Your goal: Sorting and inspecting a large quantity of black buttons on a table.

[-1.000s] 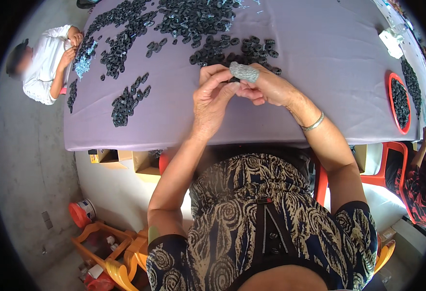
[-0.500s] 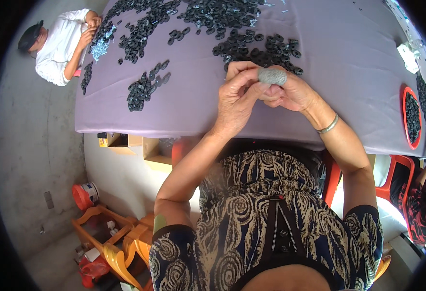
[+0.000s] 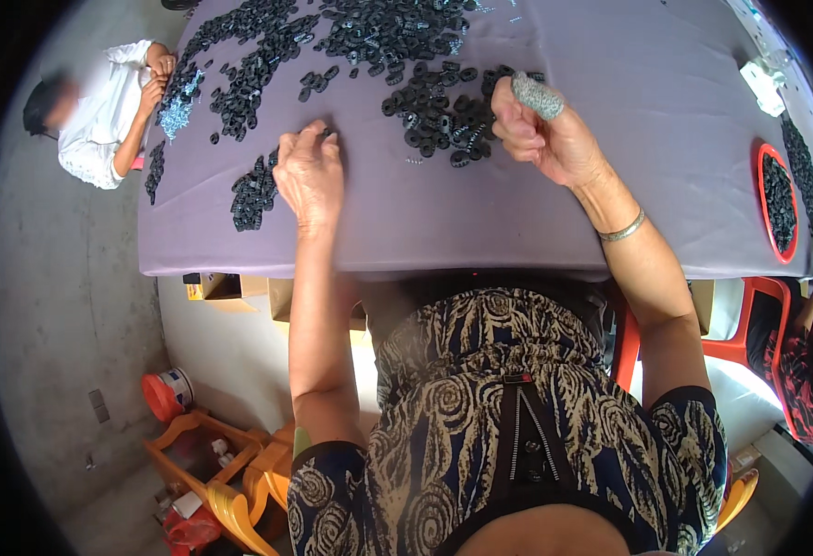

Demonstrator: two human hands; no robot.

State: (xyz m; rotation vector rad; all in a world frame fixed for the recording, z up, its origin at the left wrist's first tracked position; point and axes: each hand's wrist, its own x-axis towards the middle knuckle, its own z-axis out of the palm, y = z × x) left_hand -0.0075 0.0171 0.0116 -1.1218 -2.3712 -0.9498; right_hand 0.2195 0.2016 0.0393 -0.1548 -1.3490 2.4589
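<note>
My left hand (image 3: 310, 178) is over the cloth just right of a small pile of black oval plastic pieces (image 3: 253, 196). Its fingers are pinched together, and a dark bit of a small black piece shows at the fingertips. My right hand (image 3: 552, 139) is raised beside the right edge of a larger loose pile of the same pieces (image 3: 429, 109). The fingers there are curled in; whatever they hold, if anything, is hidden. A grey knitted wrap (image 3: 537, 96) covers its thumb, and a bracelet (image 3: 624, 227) circles that wrist.
Big heaps of black pieces (image 3: 388, 37) cover the far side of the purple tablecloth (image 3: 406, 222). A person in white (image 3: 100, 120) works at the far left beside thin pale-blue bits (image 3: 176, 111). A red-rimmed basket (image 3: 764, 218) of pieces stands at the right, near another person's sleeve (image 3: 806, 371).
My hands were together over the near side of the table and have parted. The left moved left to the small pile; the right rose slightly, up and away.
</note>
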